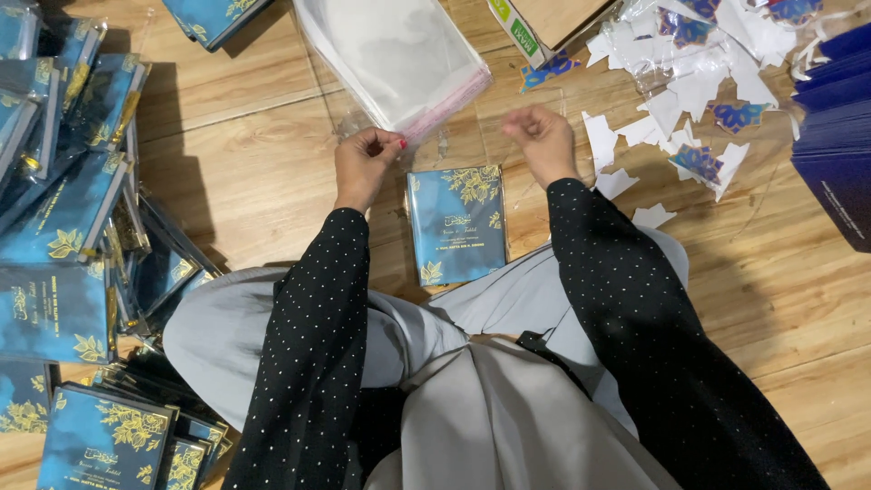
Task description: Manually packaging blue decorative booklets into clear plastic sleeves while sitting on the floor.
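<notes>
Now left hand (365,161) pinches sleeve edge (426,127); right hand (542,141) apart.

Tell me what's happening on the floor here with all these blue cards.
A person in black dotted sleeves sits on a wooden floor. Between the knees lies a teal card with gold leaf print, inside a clear sleeve. The left hand pinches the sleeve's edge near a stack of clear plastic bags; the right hand is raised with fingers curled, and whether it holds anything is unclear. A pile of similar teal cards lies on the left, white paper scraps on the upper right, beside dark blue stacked sheets.
</notes>
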